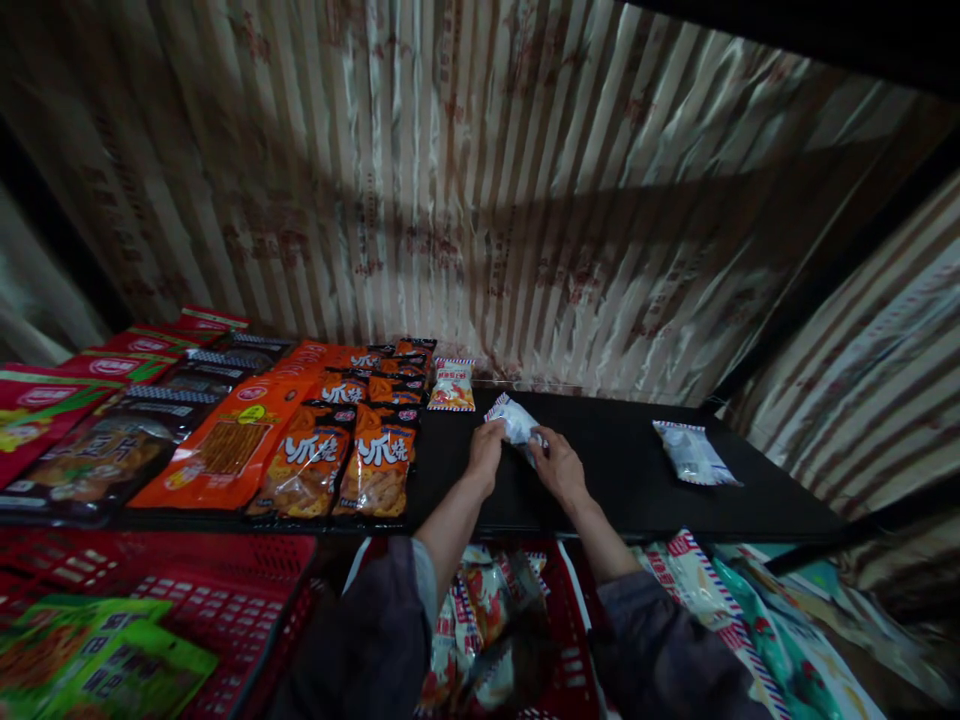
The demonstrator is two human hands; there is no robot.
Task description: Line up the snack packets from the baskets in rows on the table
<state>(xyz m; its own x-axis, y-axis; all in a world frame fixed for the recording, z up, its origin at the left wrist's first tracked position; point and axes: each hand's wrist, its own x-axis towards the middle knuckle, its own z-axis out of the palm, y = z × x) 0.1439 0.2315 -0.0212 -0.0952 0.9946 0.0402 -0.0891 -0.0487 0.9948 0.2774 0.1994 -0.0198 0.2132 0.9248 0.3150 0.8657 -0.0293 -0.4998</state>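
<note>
Over the middle of the black shelf, a small white snack bag is held between both hands. My left hand pinches its left side near the striped end. The bag's lower right side is gripped by the fingers of my right hand. A similar bag with an orange and red front stands at the back, just left of the held one. Another pale bag lies farther right on the shelf.
Left on the shelf are rows of orange-and-black bags, orange packets and dark packets. Below sit a red basket with green packets, a second basket with snack bags, and more packets at right.
</note>
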